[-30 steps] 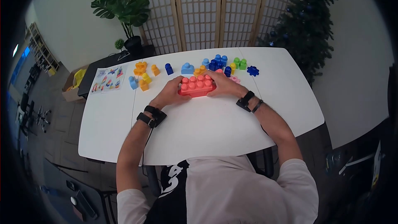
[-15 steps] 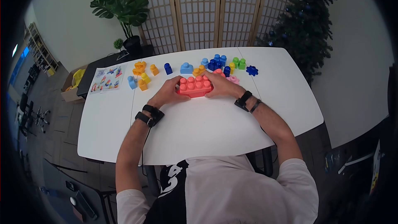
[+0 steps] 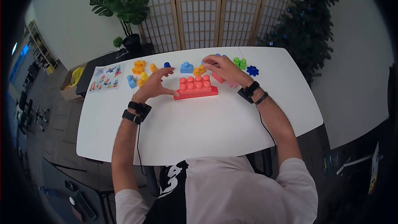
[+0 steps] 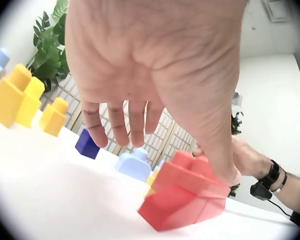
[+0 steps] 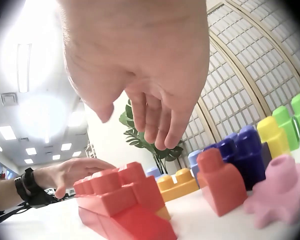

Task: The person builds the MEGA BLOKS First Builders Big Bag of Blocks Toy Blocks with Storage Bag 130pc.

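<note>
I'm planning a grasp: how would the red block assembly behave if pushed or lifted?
The red block assembly looks like moulded plastic, so probably stiff. Its long, flat-lying base suggests sliding rather than rolling. Lifted by its studs, it might separate where the layers visibly meet.

Worn: pale short-sleeved shirt [image 3: 244,186] with black panel [image 3: 176,199] bearing a white marking [image 3: 171,176]; left wrist [image 3: 139,98], two black straps [image 3: 131,116], boxy black unit [image 3: 143,111], thin black cable [image 3: 138,143]; right wrist [image 3: 245,79], black strap [image 3: 251,87], slimmer dark band [image 3: 262,98], second boxy unit [image 3: 244,95], likewise a thin dark lead [image 3: 264,125].
</note>
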`<act>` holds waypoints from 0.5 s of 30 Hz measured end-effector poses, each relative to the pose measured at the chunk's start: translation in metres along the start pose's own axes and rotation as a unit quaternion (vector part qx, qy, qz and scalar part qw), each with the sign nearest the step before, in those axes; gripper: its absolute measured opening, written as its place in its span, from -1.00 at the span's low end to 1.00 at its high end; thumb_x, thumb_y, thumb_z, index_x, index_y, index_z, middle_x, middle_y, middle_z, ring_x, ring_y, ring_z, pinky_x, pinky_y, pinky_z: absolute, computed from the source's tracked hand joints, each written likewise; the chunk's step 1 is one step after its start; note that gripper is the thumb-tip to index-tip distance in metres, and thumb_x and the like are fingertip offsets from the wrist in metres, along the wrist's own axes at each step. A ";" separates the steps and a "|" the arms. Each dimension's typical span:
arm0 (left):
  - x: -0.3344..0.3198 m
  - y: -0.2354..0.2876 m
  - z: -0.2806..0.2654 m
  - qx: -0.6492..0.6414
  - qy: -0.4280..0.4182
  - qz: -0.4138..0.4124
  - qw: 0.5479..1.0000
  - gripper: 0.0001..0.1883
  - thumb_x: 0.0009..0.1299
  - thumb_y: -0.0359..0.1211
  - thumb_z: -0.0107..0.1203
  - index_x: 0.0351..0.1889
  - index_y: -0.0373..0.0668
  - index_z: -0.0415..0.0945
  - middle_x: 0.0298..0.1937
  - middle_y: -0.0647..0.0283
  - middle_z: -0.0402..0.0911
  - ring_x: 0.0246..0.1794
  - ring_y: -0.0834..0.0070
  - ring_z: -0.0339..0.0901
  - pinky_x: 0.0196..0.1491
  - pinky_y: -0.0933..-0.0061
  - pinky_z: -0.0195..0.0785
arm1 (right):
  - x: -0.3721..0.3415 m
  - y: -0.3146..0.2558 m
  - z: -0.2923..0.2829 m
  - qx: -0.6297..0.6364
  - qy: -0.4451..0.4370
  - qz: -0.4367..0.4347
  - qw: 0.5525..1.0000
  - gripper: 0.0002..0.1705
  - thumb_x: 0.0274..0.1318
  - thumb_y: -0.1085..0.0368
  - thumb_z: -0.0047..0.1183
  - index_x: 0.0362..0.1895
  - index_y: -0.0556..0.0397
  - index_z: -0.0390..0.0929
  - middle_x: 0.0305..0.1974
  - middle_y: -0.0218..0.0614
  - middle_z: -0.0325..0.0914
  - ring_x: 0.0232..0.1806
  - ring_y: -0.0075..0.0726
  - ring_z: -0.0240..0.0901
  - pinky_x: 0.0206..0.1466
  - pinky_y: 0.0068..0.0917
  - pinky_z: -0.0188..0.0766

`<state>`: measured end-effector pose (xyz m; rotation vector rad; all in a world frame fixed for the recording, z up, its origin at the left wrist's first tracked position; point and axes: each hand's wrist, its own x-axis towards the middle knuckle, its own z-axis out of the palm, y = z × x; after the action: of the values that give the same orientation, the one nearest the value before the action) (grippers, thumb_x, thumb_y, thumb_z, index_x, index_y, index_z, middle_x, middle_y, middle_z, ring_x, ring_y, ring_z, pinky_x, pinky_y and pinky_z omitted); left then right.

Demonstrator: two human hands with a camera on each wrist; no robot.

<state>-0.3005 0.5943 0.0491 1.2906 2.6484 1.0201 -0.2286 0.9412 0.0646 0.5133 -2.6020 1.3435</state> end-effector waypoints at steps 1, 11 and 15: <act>0.002 -0.006 -0.010 0.013 0.020 -0.002 1.000 -0.03 0.16 -0.01 0.68 0.51 -0.10 0.48 0.30 0.19 0.68 0.28 0.32 0.60 0.23 0.27 0.49 | 0.005 0.004 -0.004 0.001 0.001 0.002 1.000 -0.57 0.52 0.12 0.17 0.24 0.18 0.64 0.08 -0.06 0.75 0.16 -0.08 0.71 0.26 -0.25 0.60; 0.041 -0.105 -0.079 0.289 0.105 -0.285 0.908 -0.30 0.26 0.11 0.50 0.15 -0.26 0.72 0.07 -0.03 0.81 0.09 0.06 0.78 0.12 0.15 0.65 | 0.034 0.042 0.010 -0.246 -0.011 -0.088 0.965 -0.69 0.34 0.39 0.13 0.10 0.09 0.74 0.07 -0.13 0.70 0.21 0.04 0.55 0.35 -0.12 0.49; 0.042 -0.115 -0.078 0.271 0.041 -0.390 0.879 -0.23 0.15 0.16 0.56 0.10 -0.28 0.75 0.10 -0.03 0.81 0.13 0.07 0.77 0.18 0.15 0.65 | 0.040 0.040 0.018 -0.277 -0.031 -0.064 0.958 -0.70 0.31 0.37 0.17 0.09 0.04 0.74 0.09 -0.17 0.67 0.27 0.03 0.48 0.37 -0.09 0.47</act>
<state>-0.4310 0.5303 0.0560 0.0711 3.1504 0.2196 -0.2805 0.9389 0.0357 0.6146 -2.7663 0.5210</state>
